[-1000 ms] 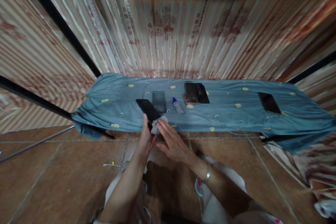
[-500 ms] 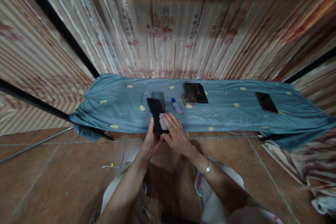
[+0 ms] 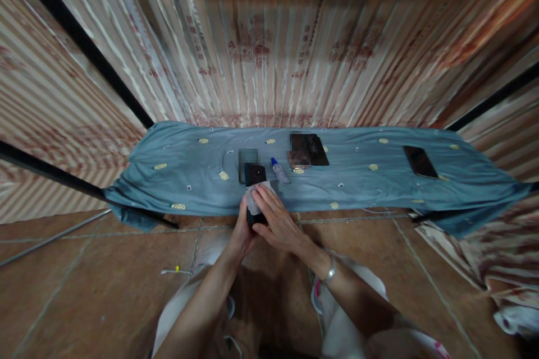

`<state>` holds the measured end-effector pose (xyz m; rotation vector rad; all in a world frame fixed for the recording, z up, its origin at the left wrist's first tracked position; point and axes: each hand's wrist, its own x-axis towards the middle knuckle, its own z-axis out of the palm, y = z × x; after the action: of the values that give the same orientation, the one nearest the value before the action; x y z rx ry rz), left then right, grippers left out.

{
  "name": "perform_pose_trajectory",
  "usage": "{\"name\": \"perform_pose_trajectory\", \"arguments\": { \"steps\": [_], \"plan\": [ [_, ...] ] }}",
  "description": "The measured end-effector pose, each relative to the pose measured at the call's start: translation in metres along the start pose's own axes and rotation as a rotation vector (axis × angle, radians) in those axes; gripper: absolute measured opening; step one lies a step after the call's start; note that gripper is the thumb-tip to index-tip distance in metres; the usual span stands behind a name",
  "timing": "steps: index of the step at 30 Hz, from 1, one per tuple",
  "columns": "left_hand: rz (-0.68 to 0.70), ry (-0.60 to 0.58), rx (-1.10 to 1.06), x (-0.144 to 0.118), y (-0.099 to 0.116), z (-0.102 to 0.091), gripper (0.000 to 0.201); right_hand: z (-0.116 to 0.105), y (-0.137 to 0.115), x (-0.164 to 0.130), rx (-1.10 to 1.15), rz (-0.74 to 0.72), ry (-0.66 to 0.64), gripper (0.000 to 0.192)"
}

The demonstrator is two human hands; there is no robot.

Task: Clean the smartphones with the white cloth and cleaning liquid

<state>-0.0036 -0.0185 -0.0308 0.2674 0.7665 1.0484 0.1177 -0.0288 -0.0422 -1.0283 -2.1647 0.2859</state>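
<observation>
A: Status of left hand (image 3: 243,230)?
B: Closed around lower end of black phone (image 3: 255,175), fingers wrapped on its edge, phone held end-on just above near edge of tabletop (image 3: 177,179)

A: Right hand (image 3: 275,221)?
B: Fingers pressed together, flat on small grey cloth (image 3: 255,195), cloth pinned against phone face

A: Change against one second earlier?
B: Phone turned: formerly angled out to the left with cloth at its bottom corner, half a second later nearly upright with cloth mid-face, now pointing straight away and cloth covering lower half. Both hands drawn slightly closer to the body. Read as a wiping stroke in progress along phone face; judged partway, upper part with camera ring not covered by cloth

A: Location of held phone relative to other items?
B: Directly in front of a blurred flat item (image 3: 247,157) lying on blue cover. Small clear bottle with blue cap (image 3: 279,171) just to the right, lying tilted, apart from both hands

A: Remaining items on tabletop?
B: Dark flat device (image 3: 316,150) beside a blurred patch, past the bottle. Another dark phone (image 3: 418,161) well apart at far right. All three unmoved across the frames

A: Surroundings?
B: Striped curtain (image 3: 269,39) behind, tiled floor (image 3: 84,280) below, bracelet (image 3: 329,273) on right wrist
</observation>
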Motion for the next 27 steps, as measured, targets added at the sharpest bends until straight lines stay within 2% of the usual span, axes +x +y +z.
{"name": "perform_pose_trajectory", "arguments": {
  "steps": [6, 13, 21, 27],
  "plan": [
    [-0.125, 0.045, 0.151, -0.009, -0.012, 0.006, 0.048, -0.011, 0.018, 0.009, -0.027, 0.105, 0.035, 0.070],
    [-0.134, -0.070, 0.199, -0.010, -0.013, 0.005, 0.050, -0.018, 0.038, 0.008, -0.019, 0.225, 0.076, 0.065],
    [-0.088, -0.024, 0.152, -0.008, -0.003, 0.010, 0.047, -0.013, 0.035, 0.002, 0.045, 0.253, 0.067, 0.064],
    [-0.034, 0.039, 0.061, -0.005, 0.004, 0.014, 0.045, -0.006, 0.021, -0.004, 0.041, 0.172, 0.056, 0.065]
  ]
}}
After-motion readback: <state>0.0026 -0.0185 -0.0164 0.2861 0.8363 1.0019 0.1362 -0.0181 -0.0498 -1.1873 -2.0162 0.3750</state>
